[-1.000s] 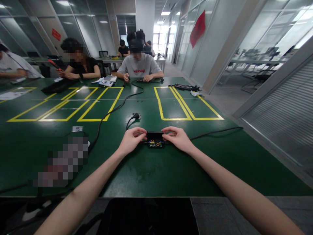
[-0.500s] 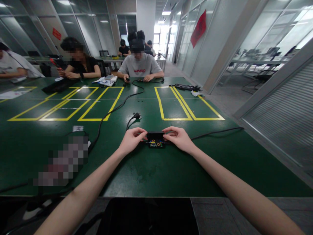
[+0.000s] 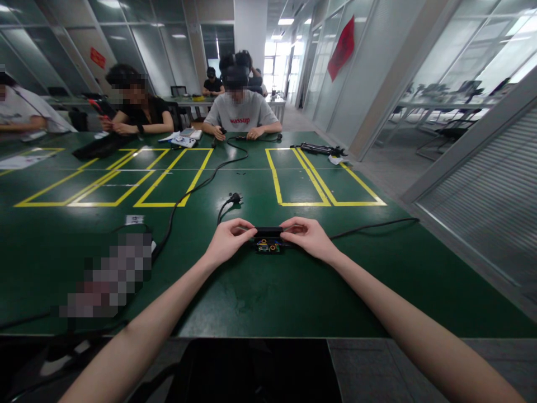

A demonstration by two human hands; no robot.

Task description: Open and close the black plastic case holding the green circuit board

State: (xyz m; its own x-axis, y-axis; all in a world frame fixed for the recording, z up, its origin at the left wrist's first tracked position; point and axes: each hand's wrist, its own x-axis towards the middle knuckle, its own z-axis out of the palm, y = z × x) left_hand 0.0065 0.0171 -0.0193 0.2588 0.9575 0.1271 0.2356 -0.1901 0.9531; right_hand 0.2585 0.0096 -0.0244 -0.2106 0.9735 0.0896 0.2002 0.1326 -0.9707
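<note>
Between my two hands is a black plastic cover [image 3: 269,231], tilted over an exposed circuit board [image 3: 268,247] with orange ring-shaped coils. My left hand [image 3: 229,238] pinches the cover's left end between thumb and fingers. At its right end, my right hand [image 3: 308,238] grips it the same way. The board lies on the green table, just on my side of the cover. A black cable [image 3: 373,226] runs off to the right from behind my right hand. Just past my left hand lies a black power plug [image 3: 234,198] on its cord.
On the green table [image 3: 235,302], yellow tape marks several rectangles. A blurred-out object [image 3: 111,274] lies at the left, with a long black cable [image 3: 201,187] nearby. A folded black tripod-like item [image 3: 321,149] lies at the far right. Several people sit across the table and beyond.
The cover has tipped so that less of its face shows, and my left thumb has slid slightly right along it. Across the table, a person's hand has lifted a little.
</note>
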